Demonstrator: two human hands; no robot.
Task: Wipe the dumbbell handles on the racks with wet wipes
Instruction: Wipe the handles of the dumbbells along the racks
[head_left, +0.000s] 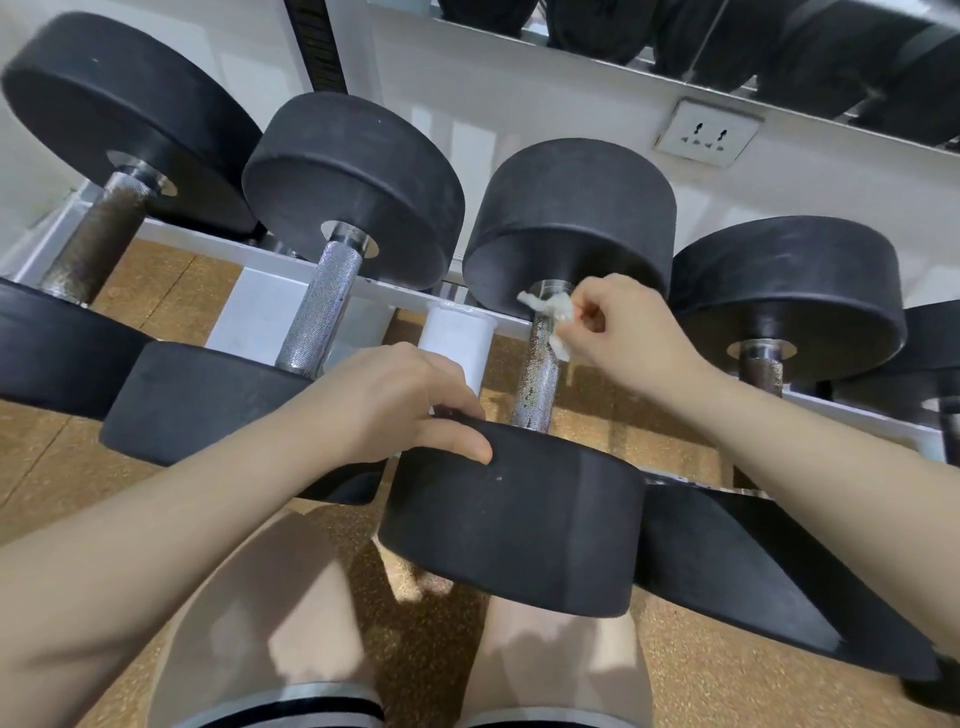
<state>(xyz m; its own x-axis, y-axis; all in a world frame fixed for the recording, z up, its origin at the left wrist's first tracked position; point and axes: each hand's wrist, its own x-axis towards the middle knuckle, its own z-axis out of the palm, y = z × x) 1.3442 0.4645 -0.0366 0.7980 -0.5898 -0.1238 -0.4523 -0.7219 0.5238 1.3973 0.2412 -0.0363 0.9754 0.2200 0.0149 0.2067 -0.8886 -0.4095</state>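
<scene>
Bare knees (291, 613) sit low in front of a white rack (291, 260) of black dumbbells.

Left hand (395, 400) rests on the near weight (514, 525) of the third dumbbell, fingers curled over its top edge and thumb pressed flat on its side. Right hand (628, 332) pinches a crumpled white wipe (556, 317), which touches the far end of that dumbbell's shiny metal handle (540, 374). Other dumbbells lie on both sides. Brown floor (166, 291) shows under the rack.
</scene>
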